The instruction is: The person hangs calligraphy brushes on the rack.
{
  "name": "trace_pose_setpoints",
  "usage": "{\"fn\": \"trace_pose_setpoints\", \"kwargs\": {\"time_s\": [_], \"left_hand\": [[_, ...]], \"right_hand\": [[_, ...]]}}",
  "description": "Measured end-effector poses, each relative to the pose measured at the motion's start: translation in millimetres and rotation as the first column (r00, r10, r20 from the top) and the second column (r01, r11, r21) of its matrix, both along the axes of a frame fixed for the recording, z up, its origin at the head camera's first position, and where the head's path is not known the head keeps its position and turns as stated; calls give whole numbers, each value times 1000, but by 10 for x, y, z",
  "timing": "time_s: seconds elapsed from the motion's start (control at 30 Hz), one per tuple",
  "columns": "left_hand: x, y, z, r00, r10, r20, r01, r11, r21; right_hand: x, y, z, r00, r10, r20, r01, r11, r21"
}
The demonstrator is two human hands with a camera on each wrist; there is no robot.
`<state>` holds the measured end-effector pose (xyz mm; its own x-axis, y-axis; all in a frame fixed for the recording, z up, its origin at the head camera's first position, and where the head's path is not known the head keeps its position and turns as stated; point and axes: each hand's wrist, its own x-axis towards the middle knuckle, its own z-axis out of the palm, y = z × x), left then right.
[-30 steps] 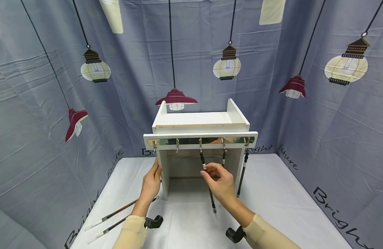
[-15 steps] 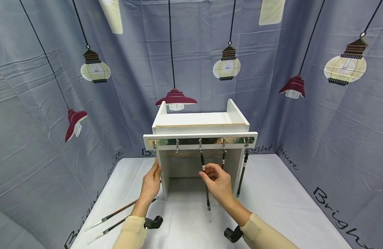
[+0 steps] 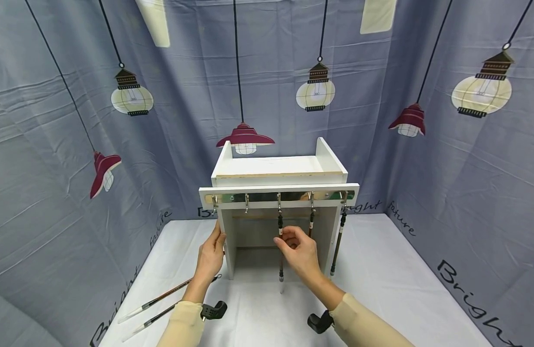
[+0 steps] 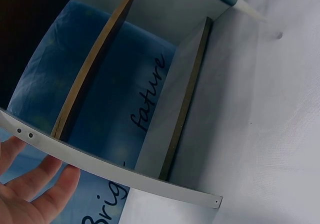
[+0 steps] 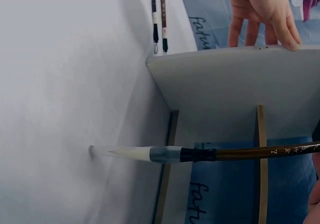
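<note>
My left hand (image 3: 210, 255) rests against the outer left side of the white rack (image 3: 280, 182); in the left wrist view, fingertips (image 4: 65, 184) touch the outside of its panel. A dark brush (image 3: 281, 262) hangs upright from the middle hook (image 3: 279, 198), and my right hand (image 3: 302, 250) pinches its upper handle between thumb and curled fingers. The right wrist view shows the brush (image 5: 240, 154) with a white tip in a clear cover; only a sliver of that hand (image 5: 314, 204) shows at the edge.
Two more brushes hang to the right, one (image 3: 311, 222) partly behind my right hand, the other (image 3: 339, 241) at the rack's right end. Two hooks at the left hold nothing. Two brushes (image 3: 163, 295) lie on the white table (image 3: 393, 289), left of my left forearm. Patterned curtains surround it.
The middle brush has swung from a slant to upright, its lower end moving left. My right hand has shifted slightly left with it; my left hand stays against the rack.
</note>
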<state>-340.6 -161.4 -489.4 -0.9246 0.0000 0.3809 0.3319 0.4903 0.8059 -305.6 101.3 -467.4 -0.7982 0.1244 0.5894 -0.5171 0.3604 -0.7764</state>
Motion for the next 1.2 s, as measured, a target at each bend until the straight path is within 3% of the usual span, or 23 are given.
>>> {"fn": "trace_pose_setpoints", "kwargs": {"time_s": [0.23,0.57,1.2], "left_hand": [[7,6,-9,1000,9,-12,-9,1000,-10],[22,9,-8,1000,0,7,0,1000,-8],[34,3,39,1000,10,27,-10,1000,-26]], "right_hand": [[-12,4,-28,998,-6,63,4,1000,26],[6,5,-55,997,-5,75,4,1000,18],[98,78,-65,997,-29,-68,32,998,51]]}}
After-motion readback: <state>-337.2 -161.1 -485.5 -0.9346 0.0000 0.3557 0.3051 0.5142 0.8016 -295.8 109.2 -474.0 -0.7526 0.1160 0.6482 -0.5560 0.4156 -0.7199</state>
